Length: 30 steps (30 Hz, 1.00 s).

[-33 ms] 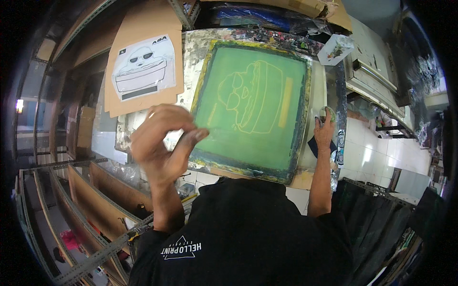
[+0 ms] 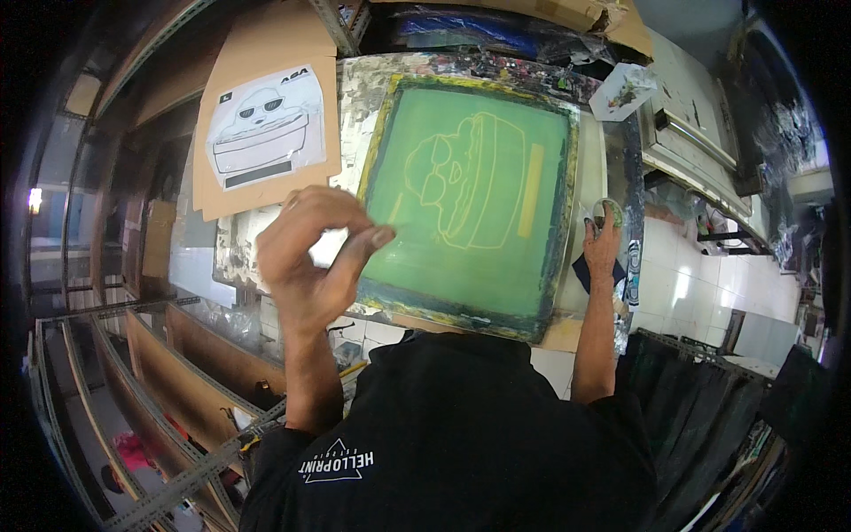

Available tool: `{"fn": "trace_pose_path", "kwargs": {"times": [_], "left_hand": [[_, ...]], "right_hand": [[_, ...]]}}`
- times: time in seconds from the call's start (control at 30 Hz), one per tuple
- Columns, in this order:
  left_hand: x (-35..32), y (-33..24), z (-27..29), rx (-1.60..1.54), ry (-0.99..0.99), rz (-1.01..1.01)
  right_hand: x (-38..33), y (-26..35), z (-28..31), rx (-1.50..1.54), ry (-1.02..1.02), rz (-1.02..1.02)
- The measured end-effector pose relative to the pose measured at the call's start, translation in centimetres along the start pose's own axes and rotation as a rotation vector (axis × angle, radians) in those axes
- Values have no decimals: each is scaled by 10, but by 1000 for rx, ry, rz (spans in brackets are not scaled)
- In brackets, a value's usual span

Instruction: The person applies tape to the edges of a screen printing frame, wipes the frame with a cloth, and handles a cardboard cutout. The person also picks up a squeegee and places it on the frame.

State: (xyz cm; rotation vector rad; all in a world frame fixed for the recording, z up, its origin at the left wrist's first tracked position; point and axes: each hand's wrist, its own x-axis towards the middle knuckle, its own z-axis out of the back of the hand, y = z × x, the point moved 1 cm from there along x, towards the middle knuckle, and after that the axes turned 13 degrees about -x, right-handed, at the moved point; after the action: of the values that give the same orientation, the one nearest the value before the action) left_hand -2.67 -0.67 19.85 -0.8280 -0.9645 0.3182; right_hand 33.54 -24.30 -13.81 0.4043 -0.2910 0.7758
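Observation:
A screen printing frame (image 2: 572, 191) with a green coated mesh (image 2: 496, 275) lies on the table before me. Pale yellow outlines of a drawing with sunglasses show in the mesh. Above its left edge my left hand (image 2: 310, 257) is raised, thumb and fingertips pinched; what they hold, if anything, is too thin to make out. A faint glossy streak crosses the mesh near those fingertips. Right of the frame, my right hand (image 2: 603, 248) has its fingers closed on a small greenish ring that looks like a tape roll (image 2: 613, 213). A dark cloth-like piece (image 2: 585, 273) lies beside that wrist.
A printed sheet (image 2: 266, 133) with the same drawing rests on brown cardboard (image 2: 319, 173) at the far left. A white box (image 2: 623, 92) sits beyond the frame's far right corner. Wooden shelves (image 2: 168, 372) stand at left, a pale cabinet (image 2: 700, 115) at right.
My left hand has shifted slightly right, still pinched, above the frame's left edge. The right hand stays at the ring, which shows a little more clearly.

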Motion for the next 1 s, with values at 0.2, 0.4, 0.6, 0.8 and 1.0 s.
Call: {"fn": "trace_pose_path", "kwargs": {"times": [0.2, 0.4, 0.6, 0.8, 1.0], "left_hand": [[11, 92, -16, -122, 31, 276], [50, 192, -62, -247, 111, 431], [89, 271, -104, -351, 196, 492], [110, 327, -141, -397, 192, 514], [110, 372, -159, -362, 191, 613]], "right_hand": [[31, 94, 50, 40, -152, -47], [37, 132, 12, 160, -105, -107], [66, 172, -11, 529, 72, -312], [176, 201, -37, 1180, 251, -386], [236, 209, -81, 1052, 510, -281]]}}
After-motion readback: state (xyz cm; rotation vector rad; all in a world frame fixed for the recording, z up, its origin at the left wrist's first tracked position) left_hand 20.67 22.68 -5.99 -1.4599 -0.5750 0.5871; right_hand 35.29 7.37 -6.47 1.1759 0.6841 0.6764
